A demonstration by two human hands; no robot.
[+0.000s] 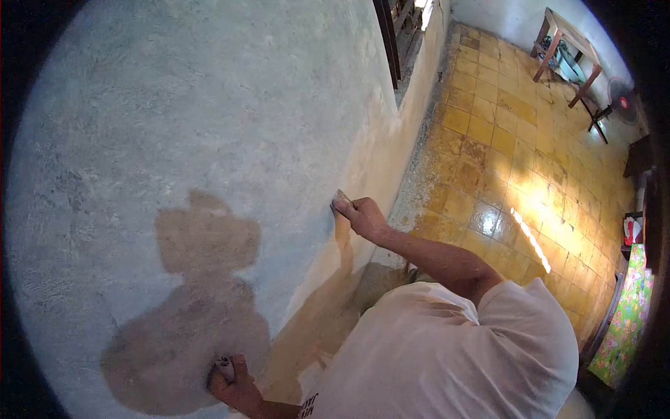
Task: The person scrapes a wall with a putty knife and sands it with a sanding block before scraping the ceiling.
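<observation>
Pale shirt (447,356) nearest us, both hands closed at the wall

We see the right hand (366,216) clenched around a thin flat piece (340,196), its tip showing past the fingers by the grey wall (139,126), near the tan lower band. To the near left, the left hand (241,391) curls around a small greyish object (225,366); we cannot tell what it is. Our shadow (209,241) falls on the wall, with the yellow tiled floor (488,119) to the right and a wooden table (572,35) at the far right.

We judge the flat piece light and easy to lift, though its stiffness is unclear. We would pinch it at the end away from the wall, keeping fingertips off its edge. The greyish object looks light too, best held around its middle. The wall is rigid, perhaps powdery enough to make a grip slippery.
</observation>
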